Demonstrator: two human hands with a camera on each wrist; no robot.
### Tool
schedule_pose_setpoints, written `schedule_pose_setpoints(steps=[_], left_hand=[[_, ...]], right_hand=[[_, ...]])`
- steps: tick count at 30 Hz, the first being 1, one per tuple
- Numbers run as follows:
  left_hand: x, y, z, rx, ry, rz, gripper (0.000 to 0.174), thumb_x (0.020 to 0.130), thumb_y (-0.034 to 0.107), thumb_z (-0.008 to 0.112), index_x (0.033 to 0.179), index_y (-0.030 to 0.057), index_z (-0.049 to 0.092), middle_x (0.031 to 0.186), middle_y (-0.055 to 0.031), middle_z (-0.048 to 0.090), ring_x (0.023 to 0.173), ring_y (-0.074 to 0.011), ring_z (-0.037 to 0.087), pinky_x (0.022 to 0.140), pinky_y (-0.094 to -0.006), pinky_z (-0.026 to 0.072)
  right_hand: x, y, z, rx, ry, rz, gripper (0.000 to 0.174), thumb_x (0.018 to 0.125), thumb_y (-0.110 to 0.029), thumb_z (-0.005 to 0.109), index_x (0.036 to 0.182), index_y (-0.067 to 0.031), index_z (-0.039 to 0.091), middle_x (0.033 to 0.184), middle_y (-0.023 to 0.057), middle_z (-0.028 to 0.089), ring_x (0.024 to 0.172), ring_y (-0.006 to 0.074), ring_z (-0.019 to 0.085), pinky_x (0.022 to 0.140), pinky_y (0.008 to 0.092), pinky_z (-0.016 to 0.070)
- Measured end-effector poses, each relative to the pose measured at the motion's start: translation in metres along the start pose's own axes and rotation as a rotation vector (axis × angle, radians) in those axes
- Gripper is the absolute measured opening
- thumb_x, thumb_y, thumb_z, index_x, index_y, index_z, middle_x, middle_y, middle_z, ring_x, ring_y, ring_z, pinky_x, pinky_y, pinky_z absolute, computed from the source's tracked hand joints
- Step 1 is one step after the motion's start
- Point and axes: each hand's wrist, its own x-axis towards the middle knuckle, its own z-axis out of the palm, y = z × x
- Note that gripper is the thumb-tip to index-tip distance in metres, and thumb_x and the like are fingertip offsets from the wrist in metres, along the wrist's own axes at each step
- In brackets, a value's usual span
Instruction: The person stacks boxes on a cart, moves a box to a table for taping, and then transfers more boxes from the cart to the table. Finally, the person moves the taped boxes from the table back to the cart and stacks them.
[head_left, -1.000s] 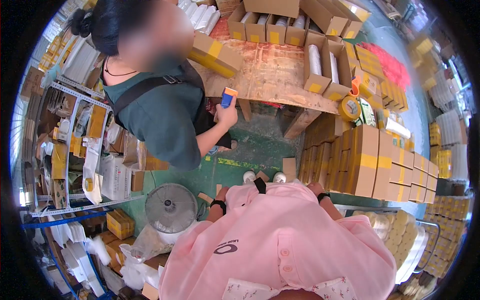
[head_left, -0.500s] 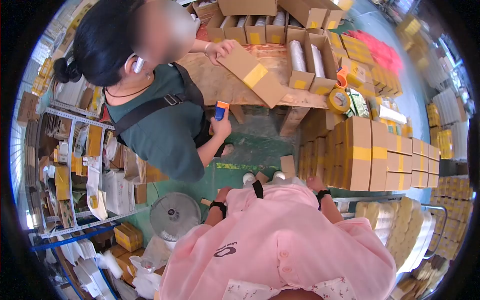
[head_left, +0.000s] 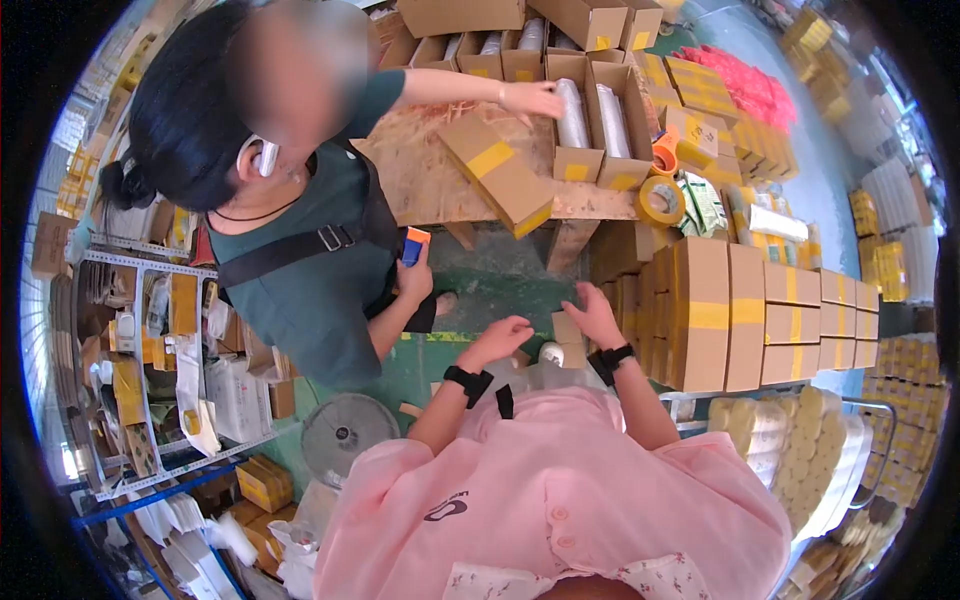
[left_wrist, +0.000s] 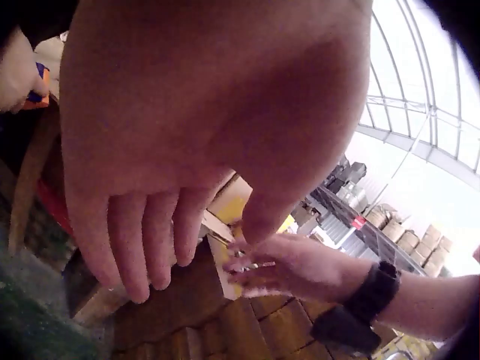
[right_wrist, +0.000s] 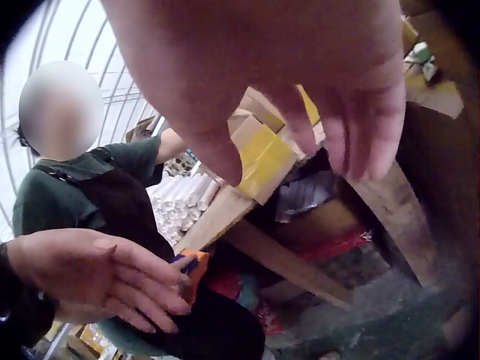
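My left hand (head_left: 499,340) and right hand (head_left: 594,314) are raised in front of my body, apart from each other, and neither holds anything. In the left wrist view the left hand (left_wrist: 187,142) has its fingers extended downward. The right hand (right_wrist: 285,90) shows loosely bent fingers in the right wrist view. Ahead of both hands, a taped carton (head_left: 500,178) lies across the front edge of the wooden table (head_left: 415,190). Across from me, another person (head_left: 300,250) holds a blue and orange tool (head_left: 414,246) and reaches toward an open box of wrapped rolls (head_left: 572,115).
Taped cartons (head_left: 705,315) are stacked at the right of the table. An orange tape dispenser (head_left: 664,150) and a yellow tape roll (head_left: 661,200) sit by its right corner. A floor fan (head_left: 348,440) stands at my left, near a shelf rack (head_left: 150,370).
Both my hands have risen from my sides to in front of me. The other person has laid the carton at the table edge, let go of it and stretched an arm to the open boxes.
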Motion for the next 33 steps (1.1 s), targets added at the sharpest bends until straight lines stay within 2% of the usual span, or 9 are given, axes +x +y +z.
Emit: schedule_pose_setpoints(steps=[5,8,15,21,24,27,28,29,33], left_hand=[[0.005,0.000,-0.003,0.054,-0.125,-0.035,0.036,0.084,0.028,0.054,0.108,0.0018,0.053,0.099,-0.0120,0.060,0.091,-0.0196,0.057,0.076,-0.0300,0.0455],[0.000,-0.029,-0.004,0.013,-0.148,-0.018,0.040,0.079,0.032,0.059,0.102,-0.0007,0.055,0.093,-0.0143,0.061,0.085,-0.0225,0.059,0.075,-0.0322,0.0467],[-0.011,-0.048,-0.027,-0.034,-0.152,-0.055,0.034,0.083,0.030,0.056,0.099,0.0000,0.056,0.093,-0.0112,0.061,0.087,-0.0204,0.058,0.077,-0.0311,0.0454],[0.019,-0.061,-0.049,-0.163,-0.115,-0.035,0.033,0.084,0.032,0.054,0.102,0.0040,0.056,0.091,-0.0049,0.060,0.086,-0.0142,0.056,0.075,-0.0281,0.0442],[0.048,-0.027,-0.078,-0.415,-0.046,-0.158,0.039,0.084,0.037,0.052,0.109,0.0069,0.053,0.096,-0.0030,0.057,0.088,-0.0130,0.055,0.076,-0.0268,0.0440],[0.074,-0.004,-0.095,-0.916,0.128,-0.233,0.078,0.078,0.054,0.054,0.128,0.0004,0.029,0.126,-0.0164,0.037,0.111,-0.0258,0.044,0.091,-0.0363,0.0387],[0.091,-0.009,-0.095,-0.979,0.125,-0.289,0.094,0.073,0.061,0.053,0.133,-0.0001,0.016,0.134,-0.0207,0.021,0.120,-0.0307,0.033,0.096,-0.0398,0.0336],[0.101,-0.005,-0.094,-1.012,0.123,-0.338,0.093,0.073,0.063,0.052,0.133,0.0021,0.016,0.137,-0.0179,0.017,0.122,-0.0298,0.030,0.096,-0.0398,0.0329],[0.111,0.015,-0.061,-1.094,0.043,-0.153,0.062,0.081,0.048,0.049,0.124,0.0061,0.038,0.122,-0.0053,0.045,0.110,-0.0185,0.045,0.089,-0.0331,0.0383]], right_hand=[[0.075,-0.045,0.011,-0.289,0.317,-0.191,0.068,0.064,-0.032,0.070,0.117,0.0001,0.041,0.111,0.0224,0.045,0.106,0.0364,0.042,0.086,0.0408,0.0378],[0.119,-0.082,0.020,-0.376,0.346,-0.190,0.083,0.058,-0.040,0.073,0.122,-0.0012,0.037,0.116,0.0232,0.042,0.107,0.0382,0.039,0.088,0.0456,0.0353],[0.205,-0.118,0.047,-0.776,0.155,-0.050,0.103,0.052,-0.054,0.072,0.135,-0.0149,0.024,0.125,0.0239,0.036,0.120,0.0377,0.031,0.095,0.0578,0.0202],[0.256,-0.111,0.031,-0.906,-0.096,-0.308,0.097,0.055,-0.051,0.067,0.135,-0.0198,0.023,0.117,0.0229,0.042,0.113,0.0365,0.036,0.093,0.0508,0.0260],[0.234,-0.121,0.024,-0.770,-0.124,-0.253,0.096,0.052,-0.046,0.068,0.134,-0.0200,0.026,0.108,0.0214,0.044,0.107,0.0358,0.039,0.090,0.0464,0.0303],[0.183,-0.117,0.040,-0.640,0.055,-0.175,0.096,0.048,-0.044,0.069,0.132,-0.0178,0.030,0.101,0.0193,0.045,0.100,0.0348,0.042,0.085,0.0430,0.0335],[0.163,-0.112,0.046,-0.607,0.131,-0.146,0.097,0.046,-0.043,0.070,0.131,-0.0167,0.032,0.100,0.0186,0.045,0.098,0.0345,0.042,0.083,0.0420,0.0344],[0.142,-0.112,0.046,-0.541,0.148,-0.107,0.097,0.046,-0.043,0.070,0.130,-0.0155,0.032,0.098,0.0182,0.045,0.096,0.0344,0.042,0.082,0.0420,0.0344],[0.059,-0.125,0.032,-0.435,0.200,0.013,0.093,0.046,-0.039,0.069,0.128,-0.0128,0.036,0.098,0.0174,0.043,0.093,0.0333,0.042,0.078,0.0418,0.0344]])
